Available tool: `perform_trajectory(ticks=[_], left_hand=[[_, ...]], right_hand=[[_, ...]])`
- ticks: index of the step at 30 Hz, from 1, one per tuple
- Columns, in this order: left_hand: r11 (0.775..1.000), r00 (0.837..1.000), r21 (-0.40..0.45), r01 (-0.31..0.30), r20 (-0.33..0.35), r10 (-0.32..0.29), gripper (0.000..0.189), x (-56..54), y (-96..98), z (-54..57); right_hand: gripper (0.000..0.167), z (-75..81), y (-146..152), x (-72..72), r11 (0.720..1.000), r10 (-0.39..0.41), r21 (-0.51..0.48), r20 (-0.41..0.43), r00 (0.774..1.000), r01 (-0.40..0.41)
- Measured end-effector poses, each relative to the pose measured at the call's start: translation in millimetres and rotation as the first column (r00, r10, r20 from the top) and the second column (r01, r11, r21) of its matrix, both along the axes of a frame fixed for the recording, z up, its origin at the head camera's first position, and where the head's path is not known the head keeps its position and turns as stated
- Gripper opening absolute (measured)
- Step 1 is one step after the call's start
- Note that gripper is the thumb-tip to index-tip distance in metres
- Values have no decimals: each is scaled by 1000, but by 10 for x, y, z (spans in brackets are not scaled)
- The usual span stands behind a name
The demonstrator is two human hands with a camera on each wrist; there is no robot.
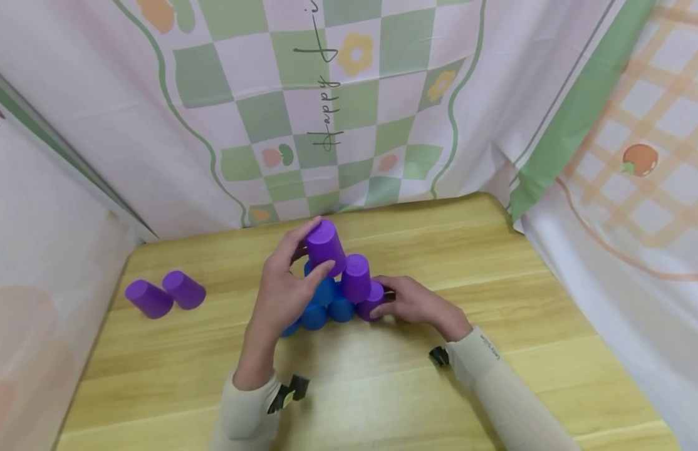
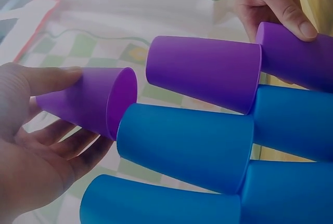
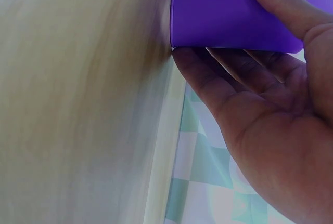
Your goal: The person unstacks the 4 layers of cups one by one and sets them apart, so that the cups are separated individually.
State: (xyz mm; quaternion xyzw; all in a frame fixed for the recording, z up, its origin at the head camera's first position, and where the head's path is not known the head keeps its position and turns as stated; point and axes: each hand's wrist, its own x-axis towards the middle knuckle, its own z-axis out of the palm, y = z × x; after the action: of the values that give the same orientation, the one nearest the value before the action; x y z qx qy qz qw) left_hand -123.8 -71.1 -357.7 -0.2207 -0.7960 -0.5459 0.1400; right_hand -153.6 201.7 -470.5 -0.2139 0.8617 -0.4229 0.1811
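Note:
My left hand (image 1: 286, 285) holds an upside-down purple cup (image 1: 325, 247) between thumb and fingers, at the top of a stack. In the left wrist view this held cup (image 2: 88, 99) is tilted, its rim close to a blue cup (image 2: 184, 143). Below it in the head view are several blue cups (image 1: 341, 309) in rows, partly hidden by the hand. A second purple cup (image 1: 356, 279) stands in the middle row at the right. My right hand (image 1: 413, 300) grips the purple cup (image 3: 234, 13) at the bottom right end, which stands on the table.
Two more purple cups (image 1: 149, 299) (image 1: 183, 290) stand upside down side by side at the left of the wooden table (image 1: 439, 401). Patterned cloth (image 1: 360, 113) hangs behind the table's far edge and along both sides.

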Motion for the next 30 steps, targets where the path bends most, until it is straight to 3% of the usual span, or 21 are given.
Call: perform_trajectory(ticks=[11,21,30], left_hand=[[999,999,32,-12,-29,13,69,47,-74,-25],[996,997,51,-71,23,70,69,90,-177,-25],[990,996,104,-94,16,92,68,110,-275,-16]], right_hand=[[47,-18,-5,11,1000,0,6,7,1000,0],[48,-19,-7,10,1000,-6,0,17,1000,6],[46,-1,-1,2,1000,-15,2,30,999,15]])
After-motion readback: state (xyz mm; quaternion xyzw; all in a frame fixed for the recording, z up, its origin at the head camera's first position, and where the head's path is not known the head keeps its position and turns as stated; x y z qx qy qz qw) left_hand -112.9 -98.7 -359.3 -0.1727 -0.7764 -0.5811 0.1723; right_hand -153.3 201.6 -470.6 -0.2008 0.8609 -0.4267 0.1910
